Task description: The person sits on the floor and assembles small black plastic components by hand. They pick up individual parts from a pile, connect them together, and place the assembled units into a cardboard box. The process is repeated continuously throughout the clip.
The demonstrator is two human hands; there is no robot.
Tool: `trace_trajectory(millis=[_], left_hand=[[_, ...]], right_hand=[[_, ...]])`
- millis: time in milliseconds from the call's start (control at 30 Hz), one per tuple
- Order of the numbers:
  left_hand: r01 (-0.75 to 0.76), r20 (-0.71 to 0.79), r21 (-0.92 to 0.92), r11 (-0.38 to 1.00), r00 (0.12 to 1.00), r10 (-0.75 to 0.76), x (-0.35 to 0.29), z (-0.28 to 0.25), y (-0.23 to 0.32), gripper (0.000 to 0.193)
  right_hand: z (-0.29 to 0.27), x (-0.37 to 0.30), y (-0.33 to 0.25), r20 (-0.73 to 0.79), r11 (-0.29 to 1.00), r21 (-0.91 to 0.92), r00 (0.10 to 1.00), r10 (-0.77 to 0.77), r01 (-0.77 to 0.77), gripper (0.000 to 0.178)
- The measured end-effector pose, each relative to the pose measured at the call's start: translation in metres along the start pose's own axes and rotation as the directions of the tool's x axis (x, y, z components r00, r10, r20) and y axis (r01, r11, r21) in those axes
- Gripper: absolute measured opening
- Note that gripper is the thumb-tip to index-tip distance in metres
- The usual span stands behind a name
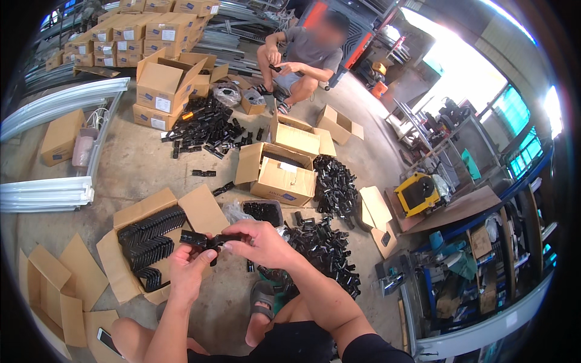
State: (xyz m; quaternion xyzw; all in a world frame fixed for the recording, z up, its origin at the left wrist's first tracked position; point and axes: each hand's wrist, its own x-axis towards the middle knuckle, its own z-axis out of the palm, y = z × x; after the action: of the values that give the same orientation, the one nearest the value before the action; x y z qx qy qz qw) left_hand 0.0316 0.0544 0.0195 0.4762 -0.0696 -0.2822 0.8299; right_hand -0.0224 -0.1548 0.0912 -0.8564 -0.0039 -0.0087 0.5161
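In front of me, my left hand grips a short black fitting that looks jointed. My right hand pinches its right end, with fingers and thumb pressed together; any small part between those fingertips is hidden. Just beyond and left of my hands is an open cardboard box with rows of black fittings stacked in it. To the right of my hands lies a loose heap of black fittings. A dark bin of small black parts stands just past my right hand.
Another open box stands ahead, beside a second heap. Farther off, a co-worker squats by a large pile of black fittings, holding one. Empty cartons and a phone lie at left; a metal-edged rack stands at right.
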Motion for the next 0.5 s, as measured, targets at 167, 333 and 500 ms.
trace_trajectory(millis=[167, 333, 500], left_hand=[[0.055, -0.052, 0.055, 0.997, 0.997, -0.052, -0.007, -0.001, 0.009, 0.036], [0.001, 0.033, -0.06, 0.998, 0.999, 0.001, -0.009, 0.004, 0.008, 0.031], [0.067, 0.063, 0.017, 0.998, 0.996, -0.068, -0.012, 0.0, 0.005, 0.032]], right_hand=[[0.008, 0.002, -0.001, -0.03, 0.995, 0.02, 0.995, -0.098, 0.098, 0.031], [0.011, -0.008, 0.009, -0.079, 0.994, 0.103, 0.997, -0.023, 0.031, 0.029], [0.011, -0.017, -0.008, -0.051, 0.996, 0.043, 0.995, 0.082, -0.079, 0.029]])
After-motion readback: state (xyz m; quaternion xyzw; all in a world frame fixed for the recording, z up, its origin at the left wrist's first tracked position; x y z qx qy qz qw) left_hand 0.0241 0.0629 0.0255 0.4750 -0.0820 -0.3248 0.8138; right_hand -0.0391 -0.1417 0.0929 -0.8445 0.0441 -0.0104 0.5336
